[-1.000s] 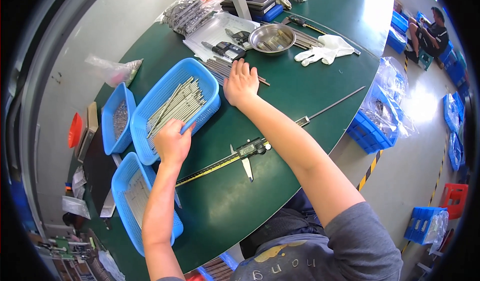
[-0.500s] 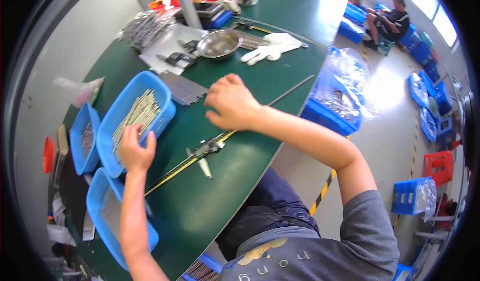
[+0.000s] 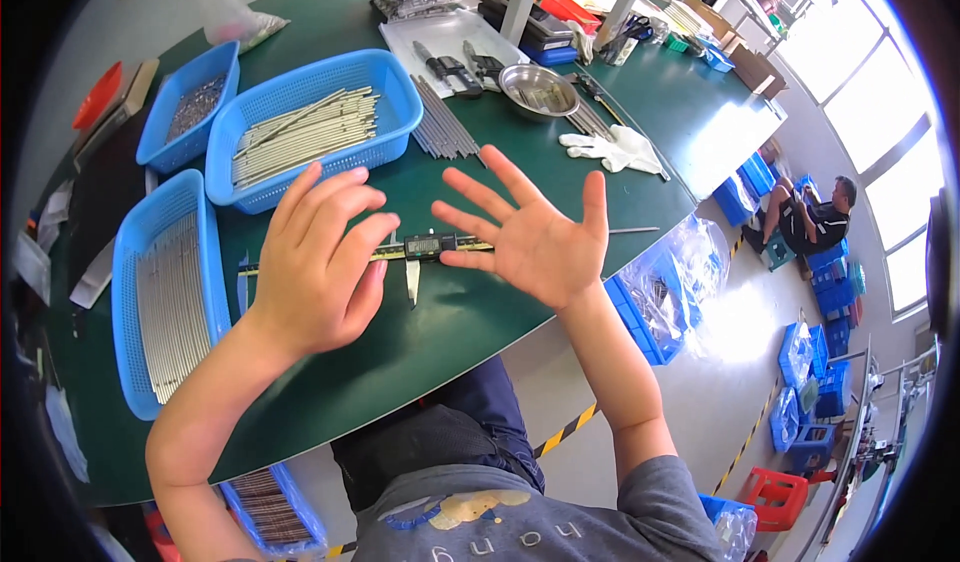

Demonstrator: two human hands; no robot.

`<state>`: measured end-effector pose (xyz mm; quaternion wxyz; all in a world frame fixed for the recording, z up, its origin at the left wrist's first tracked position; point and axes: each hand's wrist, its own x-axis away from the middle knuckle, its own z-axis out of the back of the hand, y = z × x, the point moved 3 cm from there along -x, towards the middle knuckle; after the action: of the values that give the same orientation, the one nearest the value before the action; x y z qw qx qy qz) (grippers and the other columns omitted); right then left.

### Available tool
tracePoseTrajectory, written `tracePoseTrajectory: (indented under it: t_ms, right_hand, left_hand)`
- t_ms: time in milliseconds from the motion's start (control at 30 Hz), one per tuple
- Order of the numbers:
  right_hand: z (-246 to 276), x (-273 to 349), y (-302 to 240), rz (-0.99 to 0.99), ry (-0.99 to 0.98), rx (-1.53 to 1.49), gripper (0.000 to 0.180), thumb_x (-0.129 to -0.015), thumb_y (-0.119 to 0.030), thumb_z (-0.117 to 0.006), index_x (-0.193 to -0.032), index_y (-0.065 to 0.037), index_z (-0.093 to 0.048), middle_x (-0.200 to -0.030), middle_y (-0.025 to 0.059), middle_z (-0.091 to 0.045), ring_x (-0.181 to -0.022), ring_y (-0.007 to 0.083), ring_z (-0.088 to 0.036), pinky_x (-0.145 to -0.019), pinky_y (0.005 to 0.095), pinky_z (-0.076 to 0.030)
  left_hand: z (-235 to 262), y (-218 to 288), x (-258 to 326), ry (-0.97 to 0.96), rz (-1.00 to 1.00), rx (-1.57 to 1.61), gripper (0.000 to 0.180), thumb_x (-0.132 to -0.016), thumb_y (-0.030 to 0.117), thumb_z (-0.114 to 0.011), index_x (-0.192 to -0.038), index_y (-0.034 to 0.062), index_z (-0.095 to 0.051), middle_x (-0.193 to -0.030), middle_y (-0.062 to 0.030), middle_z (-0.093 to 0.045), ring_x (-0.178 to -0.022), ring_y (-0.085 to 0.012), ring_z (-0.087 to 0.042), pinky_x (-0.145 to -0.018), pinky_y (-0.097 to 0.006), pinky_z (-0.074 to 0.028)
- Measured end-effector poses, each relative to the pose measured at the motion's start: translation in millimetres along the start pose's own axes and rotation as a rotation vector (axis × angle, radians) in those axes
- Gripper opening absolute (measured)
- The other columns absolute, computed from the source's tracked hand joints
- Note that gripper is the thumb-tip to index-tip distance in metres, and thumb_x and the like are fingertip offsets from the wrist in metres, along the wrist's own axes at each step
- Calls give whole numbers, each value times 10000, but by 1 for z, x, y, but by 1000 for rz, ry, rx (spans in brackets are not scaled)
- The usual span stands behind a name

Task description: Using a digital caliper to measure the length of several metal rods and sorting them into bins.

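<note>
Your right hand (image 3: 550, 247) is spread and your left hand (image 3: 315, 267) curls loosely around nothing, so don't bump the digital caliper (image 3: 426, 246) showing between them.

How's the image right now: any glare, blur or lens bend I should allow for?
Head view: windows blown out to white; head view: bright glare on the table's far end and on the floor; head view: table edge bows, corners go black; head view: left hand and right hand look reasonably sharp.
</note>
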<state>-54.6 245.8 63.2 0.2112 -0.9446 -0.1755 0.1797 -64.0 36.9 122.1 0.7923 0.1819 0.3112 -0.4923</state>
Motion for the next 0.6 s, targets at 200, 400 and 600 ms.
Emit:
tracePoseTrajectory:
  t_ms: [200,400,600]
  right_hand:
    - [0,-1,5,79,37,-53,910,-806,-711,-391,-1451,-104,-185,-1459,215,-201,-1335,380,-226,-1002,593,-289]
    - [10,5,-7,231,568,1654,257,-806,-225,-632,-628,-54,-559,-522,35,-439,-490,155,-444,-478,286,-332]
    - [12,-10,12,100,-6,2410,393,-704,-232,-702,-1031,-42,-593,-979,126,-541,-921,318,-513,-795,382,-421]
  left_hand:
    - [-2,22,53,-27,259,207,290,-649,72,-626,-934,43,-582,-1006,-125,-562,-1044,-332,-539,-953,-518,-378]
    - [-37,26,96,3,292,283,188,-644,28,-617,-828,63,-602,-895,-90,-589,-938,-293,-591,-884,-472,-446]
    - [-46,26,108,49,274,493,133,-644,38,-618,-771,49,-578,-835,-91,-548,-833,-272,-570,-762,-390,-470]
